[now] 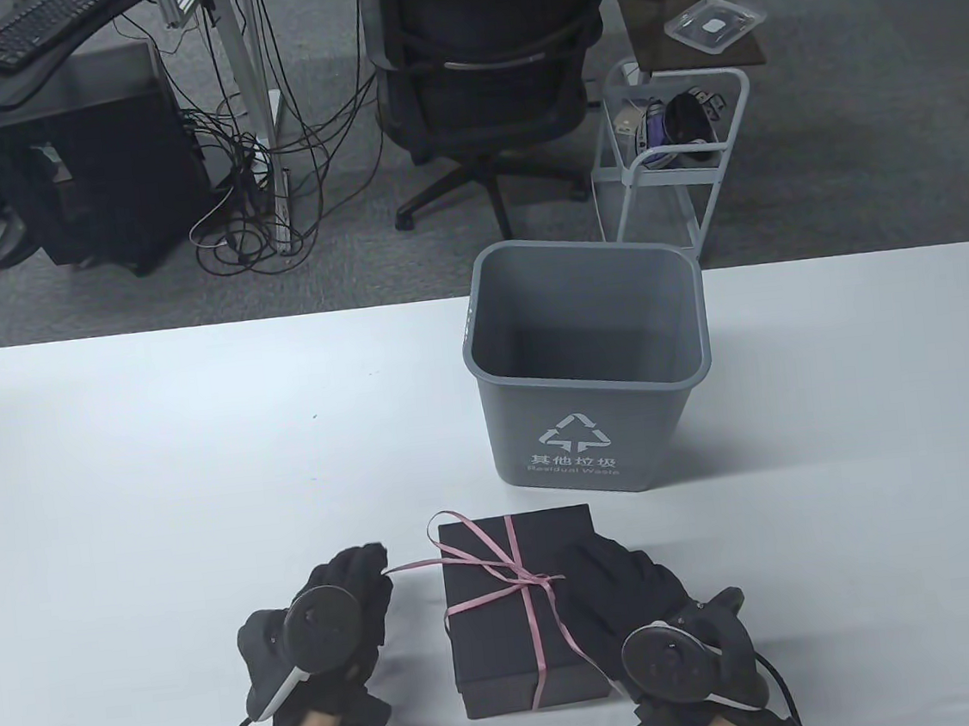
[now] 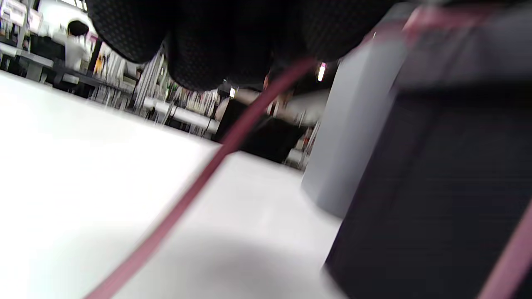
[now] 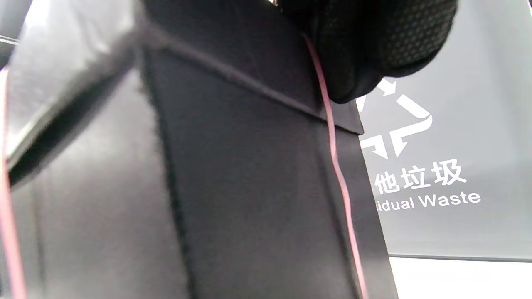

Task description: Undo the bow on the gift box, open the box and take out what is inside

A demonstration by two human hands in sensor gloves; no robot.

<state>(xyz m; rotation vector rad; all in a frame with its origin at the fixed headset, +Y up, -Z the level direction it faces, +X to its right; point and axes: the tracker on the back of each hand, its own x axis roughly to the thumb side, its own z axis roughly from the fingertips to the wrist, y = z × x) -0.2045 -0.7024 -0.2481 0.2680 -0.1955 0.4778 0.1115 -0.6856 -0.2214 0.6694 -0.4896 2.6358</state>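
Observation:
A black gift box (image 1: 488, 639) lies near the table's front edge, tied crosswise with a thin pink ribbon (image 1: 525, 582) knotted on its lid. One loop of the bow stands at the lid's far left corner. My left hand (image 1: 376, 567) is just left of the box and pinches a ribbon end that runs taut to the knot. In the left wrist view that ribbon (image 2: 232, 141) slants down from the fingers (image 2: 208, 45). My right hand (image 1: 590, 558) rests with its fingers laid on the right part of the lid. In the right wrist view a ribbon tail (image 3: 338, 174) hangs down the box's side (image 3: 249, 187).
A grey waste bin (image 1: 589, 369), empty as far as I see, stands on the white table (image 1: 158, 466) just behind the box. Beyond the far edge are an office chair (image 1: 498, 76), a wire cart (image 1: 671, 162) and cables on the floor.

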